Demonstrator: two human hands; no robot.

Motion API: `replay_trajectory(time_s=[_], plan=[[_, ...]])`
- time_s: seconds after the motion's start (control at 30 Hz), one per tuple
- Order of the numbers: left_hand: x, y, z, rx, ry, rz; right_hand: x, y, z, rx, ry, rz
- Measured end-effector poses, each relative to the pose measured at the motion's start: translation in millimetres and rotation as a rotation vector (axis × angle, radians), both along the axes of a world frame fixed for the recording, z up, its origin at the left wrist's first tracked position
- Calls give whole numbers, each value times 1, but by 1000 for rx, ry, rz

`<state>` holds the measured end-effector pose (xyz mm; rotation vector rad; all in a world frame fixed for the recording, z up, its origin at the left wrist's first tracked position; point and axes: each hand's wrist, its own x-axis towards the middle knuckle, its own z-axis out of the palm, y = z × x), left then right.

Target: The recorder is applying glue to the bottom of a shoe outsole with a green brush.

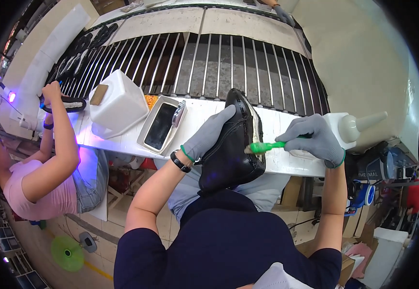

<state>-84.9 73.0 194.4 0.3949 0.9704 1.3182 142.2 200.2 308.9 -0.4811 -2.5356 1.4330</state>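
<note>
With our grey-gloved left fingers (223, 117) we hold a black leather boot (229, 154); our grey-gloved right fingers (294, 129) grip a green-handled brush (270, 146), its tip at the boot's pale sole edge. On the white worktop (278, 164) we have an angular white plastic container (118, 108) and a shallow white tray (150, 148), with metal rollers (218, 67) beyond and a pink-shirted co-worker (40, 195) to our left.
</note>
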Motion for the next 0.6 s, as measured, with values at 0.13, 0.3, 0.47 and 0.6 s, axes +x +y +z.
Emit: replay_trajectory(time_s=[0.13,0.3,0.47,0.6], plan=[[5,0,-5,-37,-63,-46,-1,6,1,4,17,187],[18,-3,-17,-71,-116,-187,-9,13,6,-12,11,296],[36,-5,-33,-22,-272,-331,-18,20,9,18,-71,417],[52,-10,-41,236,-320,-330,-24,23,4,-68,-19,416]])
